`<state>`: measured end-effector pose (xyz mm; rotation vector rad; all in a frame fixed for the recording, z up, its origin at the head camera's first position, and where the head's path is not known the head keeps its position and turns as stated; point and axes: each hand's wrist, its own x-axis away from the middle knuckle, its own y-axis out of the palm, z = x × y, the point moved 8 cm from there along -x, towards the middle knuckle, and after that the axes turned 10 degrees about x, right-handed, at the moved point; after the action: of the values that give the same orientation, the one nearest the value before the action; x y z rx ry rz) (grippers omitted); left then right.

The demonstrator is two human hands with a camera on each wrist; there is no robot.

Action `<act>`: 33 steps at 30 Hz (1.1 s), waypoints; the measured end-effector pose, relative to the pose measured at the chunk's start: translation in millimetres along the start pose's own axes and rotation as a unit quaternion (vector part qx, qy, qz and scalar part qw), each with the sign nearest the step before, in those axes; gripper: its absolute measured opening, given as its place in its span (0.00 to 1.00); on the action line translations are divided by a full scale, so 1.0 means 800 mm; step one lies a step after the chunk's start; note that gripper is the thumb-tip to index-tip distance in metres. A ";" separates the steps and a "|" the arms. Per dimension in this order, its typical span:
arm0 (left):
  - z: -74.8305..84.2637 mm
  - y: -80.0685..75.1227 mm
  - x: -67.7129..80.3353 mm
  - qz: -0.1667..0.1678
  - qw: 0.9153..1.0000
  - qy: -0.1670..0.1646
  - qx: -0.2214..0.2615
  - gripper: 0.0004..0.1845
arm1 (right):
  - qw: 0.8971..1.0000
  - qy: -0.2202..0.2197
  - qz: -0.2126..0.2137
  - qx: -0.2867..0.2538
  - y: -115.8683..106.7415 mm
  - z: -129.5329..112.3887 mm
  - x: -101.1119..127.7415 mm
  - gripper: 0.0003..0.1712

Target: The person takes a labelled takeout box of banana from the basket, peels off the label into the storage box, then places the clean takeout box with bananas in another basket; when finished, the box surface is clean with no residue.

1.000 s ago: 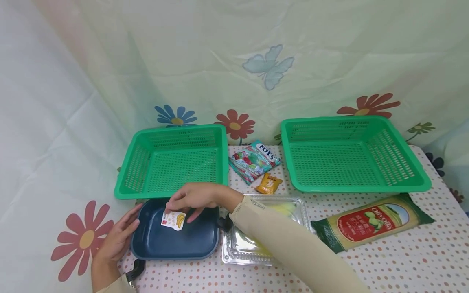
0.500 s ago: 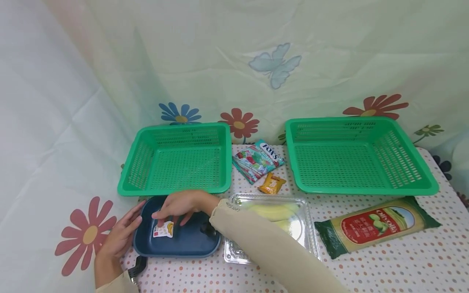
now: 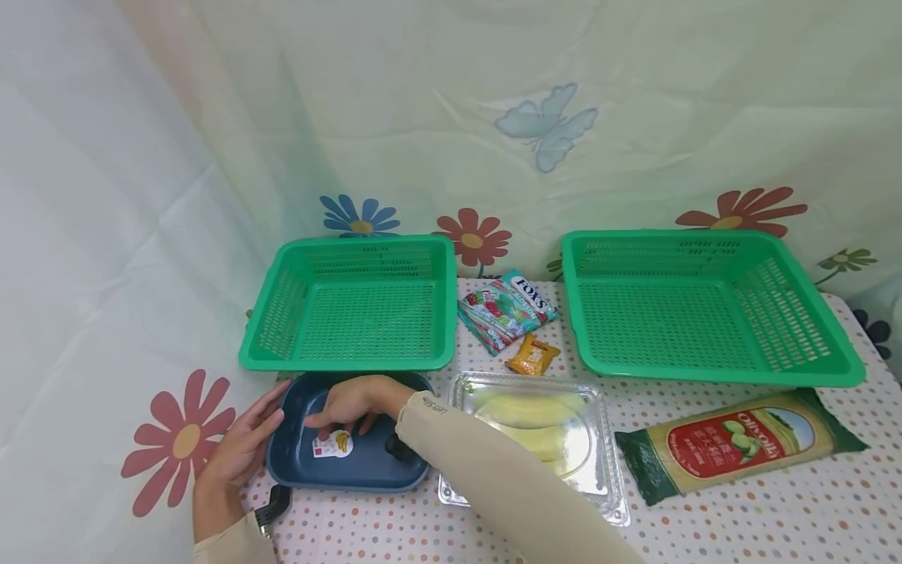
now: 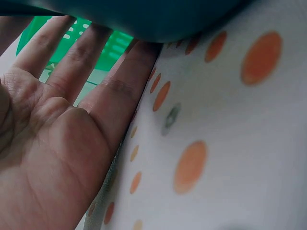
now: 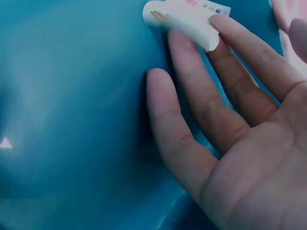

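Note:
A dark blue rectangular dish [image 3: 338, 478] sits at the front left of the table. Inside lies a small white banana-print piece [image 3: 333, 444], one edge curling up in the right wrist view. My right hand [image 3: 355, 401] reaches into the dish, its fingers spread and nearly straight. One fingertip touches the white piece [image 5: 192, 17] there, while the thumb stays apart from it. Against the dish's left side rests my left hand [image 3: 239, 448], fingers extended along the wall. From the left wrist, the palm [image 4: 53, 143] is visible under the dish's rim [image 4: 158, 21].
Two green baskets [image 3: 345, 365] [image 3: 719, 376] stand at the back. Between them lie a teal candy bag [image 3: 509, 312] and an orange packet [image 3: 533, 356]. A clear box [image 3: 613, 470] of bananas, partly under my right sleeve, and a spaghetti pack [image 3: 740, 442] lie to the right.
My right hand has lowered the white piece further into the dish, slightly leftward, and spread its fingers. My left hand stays by the dish. The head view has shifted a little.

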<state>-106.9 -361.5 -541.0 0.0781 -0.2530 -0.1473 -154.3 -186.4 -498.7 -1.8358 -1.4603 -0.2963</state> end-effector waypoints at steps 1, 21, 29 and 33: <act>0.000 0.000 0.000 0.001 1.000 0.000 0.002 0.31 | 1.000 0.001 0.000 0.004 0.000 0.002 -0.001 0.26; 0.001 0.000 0.000 0.014 1.000 -0.016 0.006 0.31 | 0.998 -0.013 0.000 0.064 -0.004 0.006 0.007 0.25; 0.000 0.000 -0.001 0.007 1.000 -0.014 0.009 0.31 | 0.997 -0.030 0.019 0.063 -0.010 0.002 0.014 0.25; 0.001 0.001 -0.001 0.001 1.000 -0.008 0.013 0.31 | 0.995 -0.059 0.023 0.078 -0.012 -0.006 0.019 0.26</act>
<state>-107.5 -360.6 -540.5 0.1019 -0.2712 -0.1429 -156.7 -177.9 -481.9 -1.7836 -1.4749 -0.0496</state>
